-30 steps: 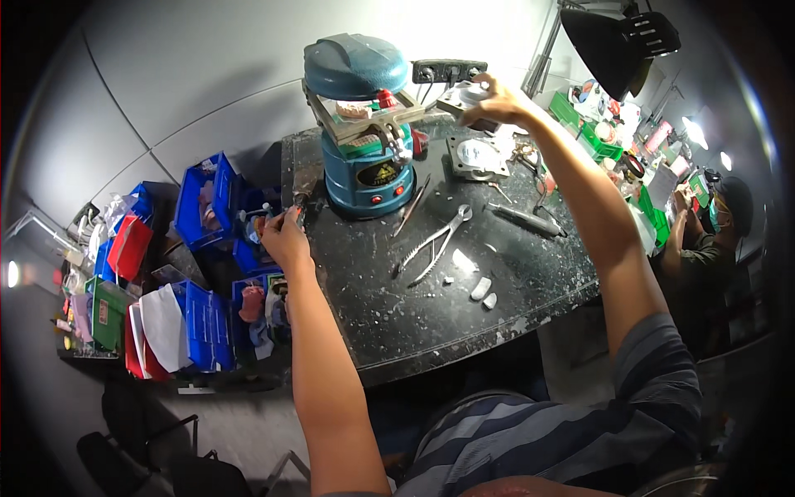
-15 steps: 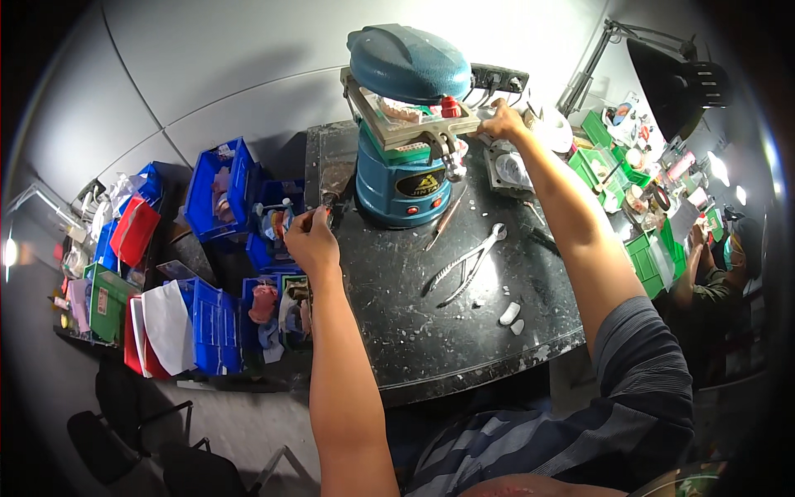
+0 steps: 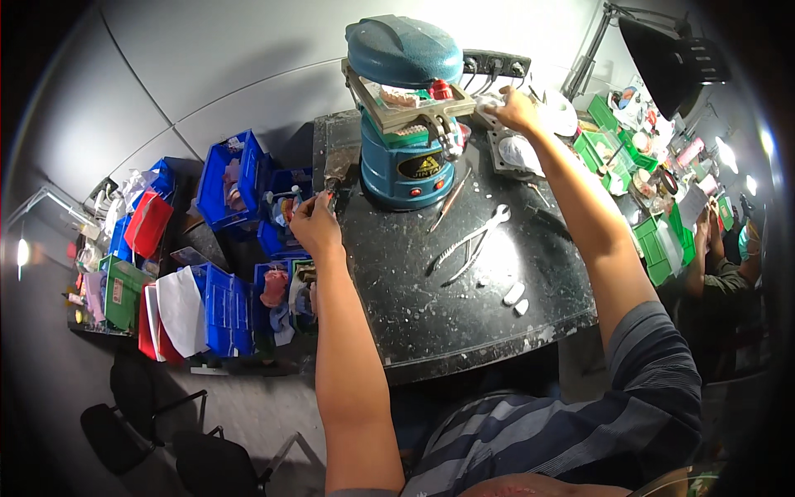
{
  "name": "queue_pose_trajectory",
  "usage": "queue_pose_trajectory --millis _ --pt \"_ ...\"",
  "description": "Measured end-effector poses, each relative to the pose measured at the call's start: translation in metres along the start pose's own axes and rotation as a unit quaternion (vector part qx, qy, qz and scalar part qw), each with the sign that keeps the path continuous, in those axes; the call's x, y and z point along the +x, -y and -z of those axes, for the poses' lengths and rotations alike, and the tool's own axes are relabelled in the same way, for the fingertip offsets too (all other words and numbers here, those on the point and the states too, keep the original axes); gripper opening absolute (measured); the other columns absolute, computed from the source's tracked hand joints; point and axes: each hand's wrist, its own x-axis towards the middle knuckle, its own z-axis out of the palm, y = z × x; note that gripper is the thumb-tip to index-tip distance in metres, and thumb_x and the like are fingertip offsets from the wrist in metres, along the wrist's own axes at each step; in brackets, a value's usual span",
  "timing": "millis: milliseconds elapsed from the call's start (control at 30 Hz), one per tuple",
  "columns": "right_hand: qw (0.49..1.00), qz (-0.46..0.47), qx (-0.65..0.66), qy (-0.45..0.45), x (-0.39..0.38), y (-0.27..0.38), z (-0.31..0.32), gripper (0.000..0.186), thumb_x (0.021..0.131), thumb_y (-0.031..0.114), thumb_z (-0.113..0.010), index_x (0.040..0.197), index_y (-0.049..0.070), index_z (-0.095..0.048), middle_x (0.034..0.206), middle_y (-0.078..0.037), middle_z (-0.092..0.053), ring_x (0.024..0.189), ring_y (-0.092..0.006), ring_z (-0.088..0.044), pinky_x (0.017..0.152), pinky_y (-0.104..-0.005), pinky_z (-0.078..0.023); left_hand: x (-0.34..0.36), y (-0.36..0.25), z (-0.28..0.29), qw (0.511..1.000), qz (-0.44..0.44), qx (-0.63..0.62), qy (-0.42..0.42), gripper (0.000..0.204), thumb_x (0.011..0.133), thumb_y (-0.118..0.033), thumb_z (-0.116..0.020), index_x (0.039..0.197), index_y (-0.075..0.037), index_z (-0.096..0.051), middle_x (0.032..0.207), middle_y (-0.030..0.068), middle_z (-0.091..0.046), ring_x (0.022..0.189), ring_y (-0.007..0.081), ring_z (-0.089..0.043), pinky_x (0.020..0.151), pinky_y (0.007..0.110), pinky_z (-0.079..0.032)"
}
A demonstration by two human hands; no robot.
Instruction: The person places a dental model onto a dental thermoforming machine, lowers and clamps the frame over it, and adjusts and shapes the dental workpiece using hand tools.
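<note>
A blue vacuum forming machine point(image 3: 397, 178) stands at the back of the black worktable. Its domed blue top point(image 3: 406, 51) sits above a metal frame point(image 3: 406, 116), with a pale dental model point(image 3: 399, 96) and a red knob point(image 3: 440, 89) between them. My left hand point(image 3: 317, 225) is left of the base, fingers pinched at the dark handle end of a flat, brownish scraper-like tool point(image 3: 341, 162). To the right of the frame, my right hand point(image 3: 519, 110) reaches out with bent fingers by a whitish item point(image 3: 489, 101). Its fingertips are partly hidden, so any grip is unclear.
Pliers point(image 3: 476, 244), a slim tool point(image 3: 450, 200) and white fragments point(image 3: 514, 293) lie on the worktable point(image 3: 397, 315). Blue bins point(image 3: 228, 290) line the left side. A power strip point(image 3: 497, 65) is behind my right hand. Green trays point(image 3: 658, 248), a lamp point(image 3: 675, 66) and another person are at right.
The whole view has shifted slightly. My right hand has moved a little away from the metal frame, toward the right. My left hand stays beside the machine's base.
</note>
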Motion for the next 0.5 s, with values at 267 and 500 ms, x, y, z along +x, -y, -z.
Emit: queue_pose_trajectory --millis 267,500 --pt "0.974 0.151 0.168 0.014 -0.143 0.018 0.059 0.025 0.085 0.018 -0.076 0.104 0.002 -0.072 0.098 -0.012 -0.074 0.091 -0.0202 -0.069 0.081 -0.0361 -0.056 0.007 0.003 0.001 0.999 -0.003 -0.028 0.021 0.015 0.086 -0.012 -0.073 0.08 0.002 -0.073 0.079 0.0017 -0.061 0.068 0.0109 -0.056 0.058 0.026 -0.044" --pt "0.943 0.278 0.055 0.172 -0.224 0.007 0.034 0.028 0.084 0.004 -0.069 0.112 0.006 -0.069 0.118 -0.014 -0.064 0.12 -0.0348 -0.056 0.105 -0.0434 -0.045 0.012 0.008 0.003 0.999 0.014 -0.023 0.038 0.015 0.088 -0.011 -0.071 0.082 0.002 -0.074 0.099 0.0018 -0.062 0.083 0.0133 -0.059 0.066 0.03 -0.047"
